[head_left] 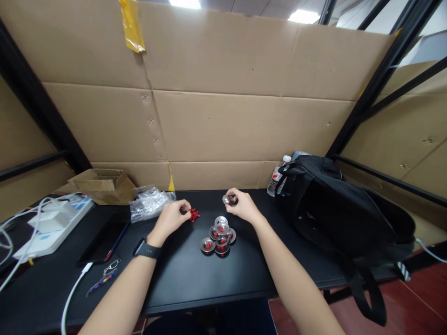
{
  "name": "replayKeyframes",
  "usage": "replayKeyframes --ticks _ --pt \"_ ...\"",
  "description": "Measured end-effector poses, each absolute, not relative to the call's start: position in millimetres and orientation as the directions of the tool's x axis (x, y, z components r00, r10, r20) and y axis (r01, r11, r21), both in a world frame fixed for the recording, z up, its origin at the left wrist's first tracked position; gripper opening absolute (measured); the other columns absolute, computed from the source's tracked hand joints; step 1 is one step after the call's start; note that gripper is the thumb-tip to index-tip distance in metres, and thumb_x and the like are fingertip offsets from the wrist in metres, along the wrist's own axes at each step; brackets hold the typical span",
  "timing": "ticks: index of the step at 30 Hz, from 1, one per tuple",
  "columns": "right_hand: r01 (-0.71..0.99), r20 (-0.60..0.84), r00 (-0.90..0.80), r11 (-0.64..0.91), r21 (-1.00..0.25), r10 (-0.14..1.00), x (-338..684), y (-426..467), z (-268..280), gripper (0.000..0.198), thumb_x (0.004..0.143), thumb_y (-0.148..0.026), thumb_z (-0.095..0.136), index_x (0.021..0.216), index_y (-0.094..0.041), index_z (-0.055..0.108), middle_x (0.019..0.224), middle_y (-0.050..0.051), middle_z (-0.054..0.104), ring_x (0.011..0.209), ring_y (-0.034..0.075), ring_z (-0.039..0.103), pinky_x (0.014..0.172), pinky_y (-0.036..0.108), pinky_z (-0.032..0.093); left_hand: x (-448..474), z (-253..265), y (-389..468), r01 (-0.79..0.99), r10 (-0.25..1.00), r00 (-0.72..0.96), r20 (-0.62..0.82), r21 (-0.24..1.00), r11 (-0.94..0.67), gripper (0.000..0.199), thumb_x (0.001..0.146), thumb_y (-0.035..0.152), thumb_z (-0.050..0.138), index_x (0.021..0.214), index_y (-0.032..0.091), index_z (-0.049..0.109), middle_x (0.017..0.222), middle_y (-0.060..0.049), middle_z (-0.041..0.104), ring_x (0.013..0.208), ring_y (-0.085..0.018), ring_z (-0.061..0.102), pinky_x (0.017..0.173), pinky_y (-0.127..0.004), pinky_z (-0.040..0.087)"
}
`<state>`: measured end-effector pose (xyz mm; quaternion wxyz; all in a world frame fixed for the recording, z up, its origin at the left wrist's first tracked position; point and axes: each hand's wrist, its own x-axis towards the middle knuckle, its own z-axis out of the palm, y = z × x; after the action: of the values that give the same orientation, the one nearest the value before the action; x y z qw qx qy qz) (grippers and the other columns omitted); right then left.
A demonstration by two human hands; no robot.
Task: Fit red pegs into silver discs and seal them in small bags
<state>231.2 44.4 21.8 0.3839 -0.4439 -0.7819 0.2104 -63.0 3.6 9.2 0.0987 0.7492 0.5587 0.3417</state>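
Right hand: the right hand (pixel 240 204) pinches one small round, shiny dish (pixel 226 199) between thumb and fingers, held just off the table, behind and to the right of the pile.
Left hand: the left hand (pixel 173 215) has thumb and forefinger curled close together at a heap of small red pieces (pixel 194 215); whether a piece is caught between the tips cannot be told.
Left wrist: a black watch (pixel 148 249).
Dish pile: between the forearms and nearer the body, a pile of similar round dishes (pixel 222 229), overlapping and partly stacked, red showing at the middle of several; one lies at the left edge of the group.
Step in hand: apparently picking from the red heap while the other hand keeps a dish ready — a two-handed stage.
Next move: it seems to call for a fine fingertip pinch on a single red piece, with the dish held steady and clear of the pile.
Left of the table: a crumpled clear plastic bag (pixel 151 204), an open cardboard box (pixel 104 186), a dark tablet (pixel 104 236) and a white power strip (pixel 59 228).
Right of the table: a clear water bottle (pixel 275 180) beside a black backpack (pixel 349 214).
Surface: a black table (pixel 202 286), backed by cardboard panels (pixel 216 125).
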Motion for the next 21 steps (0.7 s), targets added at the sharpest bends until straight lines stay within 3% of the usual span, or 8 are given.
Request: replayKeyframes --ticks 5,11,15,19,21 --pt "0.658 0.272 -0.383 0.468 -0.59 0.883 270.9 63.5 18.8 0.035 0.063 -0.021 0.077 0.097 -0.021 0.07 0.09 0.001 0.075 0.072 0.014 0.063 0.07 0.024 0.046 -82.7 2.9 10.0 0.762 0.923 0.237 0.304 0.531 -0.371 0.01 0.076 0.024 0.063 0.082 0.021 0.07 0.083 -0.002 0.075 0.078 -0.02 0.069 0.075 -0.029 0.049" --pt "0.678 0.081 -0.506 0.454 -0.578 0.859 283.0 73.2 4.8 0.034 0.064 -0.026 0.083 0.097 -0.021 0.075 0.083 0.0 0.074 0.074 0.015 0.065 0.071 0.024 0.046 -81.7 0.4 12.5 0.756 0.874 0.274 0.402 0.472 -0.454 0.019 0.087 0.035 0.06 0.092 0.021 0.071 0.095 -0.006 0.072 0.086 -0.021 0.066 0.079 -0.032 0.049" --pt "0.697 0.103 -0.517 0.488 -0.526 0.85 282.7 73.2 6.2 0.03 0.069 -0.022 0.08 0.099 -0.021 0.076 0.088 0.002 0.072 0.079 0.017 0.065 0.075 0.025 0.047 -78.9 2.2 11.9 0.745 0.854 0.269 0.445 0.465 -0.478 0.018 0.088 0.032 0.058 0.093 0.02 0.071 0.095 -0.006 0.071 0.087 -0.021 0.065 0.081 -0.032 0.05" --pt "0.576 0.197 -0.644 0.638 -0.511 0.739 270.1 61.2 19.9 0.034 0.067 -0.024 0.085 0.101 -0.023 0.077 0.107 0.005 0.068 0.097 0.019 0.064 0.087 0.028 0.047 -70.4 4.0 8.0 0.71 0.832 0.313 0.458 0.469 -0.525 0.016 0.09 0.028 0.056 0.089 0.021 0.071 0.095 -0.005 0.071 0.086 -0.02 0.065 0.08 -0.03 0.049" --pt "0.481 0.127 -0.761 0.685 -0.546 0.636 258.7 51.8 26.4 0.036 0.069 -0.033 0.085 0.103 -0.026 0.078 0.107 0.004 0.066 0.093 0.018 0.063 0.083 0.026 0.048 -66.2 3.3 7.1 0.694 0.821 0.332 0.464 0.469 -0.546 0.015 0.09 0.027 0.056 0.088 0.022 0.071 0.094 -0.004 0.071 0.085 -0.019 0.065 0.081 -0.03 0.048"
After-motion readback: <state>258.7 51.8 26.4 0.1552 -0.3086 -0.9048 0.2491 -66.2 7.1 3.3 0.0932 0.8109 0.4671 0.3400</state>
